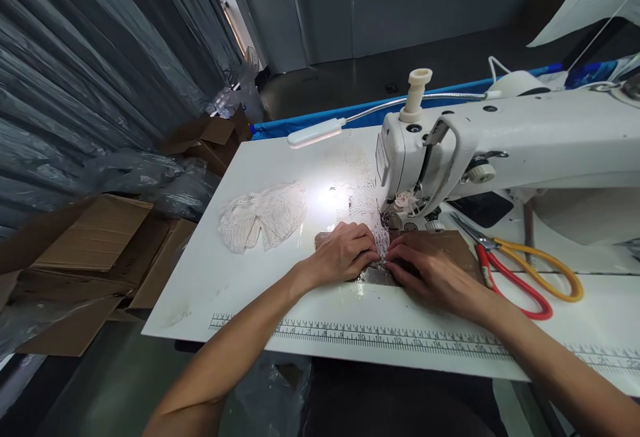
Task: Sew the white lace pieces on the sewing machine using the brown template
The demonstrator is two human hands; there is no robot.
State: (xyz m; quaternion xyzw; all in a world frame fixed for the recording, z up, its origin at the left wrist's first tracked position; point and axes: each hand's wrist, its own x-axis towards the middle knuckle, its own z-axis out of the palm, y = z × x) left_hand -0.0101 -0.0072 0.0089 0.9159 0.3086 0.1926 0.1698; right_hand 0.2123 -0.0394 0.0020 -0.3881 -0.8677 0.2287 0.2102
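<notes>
White lace fabric [381, 235] runs from under the head of the sewing machine [400, 157] down between my two hands. My left hand [350, 250] rests on the left side of the lace, fingers bent and closed at its edge. On the other side, my right hand [425, 267] pinches the lace with thumb and fingers, close to my left fingertips. Beneath both hands lies a brown taped board [453, 250], partly covered. A second lace piece [265, 217], gathered in two lobes, lies flat to the left, apart from my hands.
Scissors with red and yellow handles [520, 263] lie right of my right hand. A lamp [316, 133] on a bendable neck lights the white table [200, 290]. A printed ruler [370, 337] runs along the front edge. Open cardboard boxes [95, 230] stand left of the table.
</notes>
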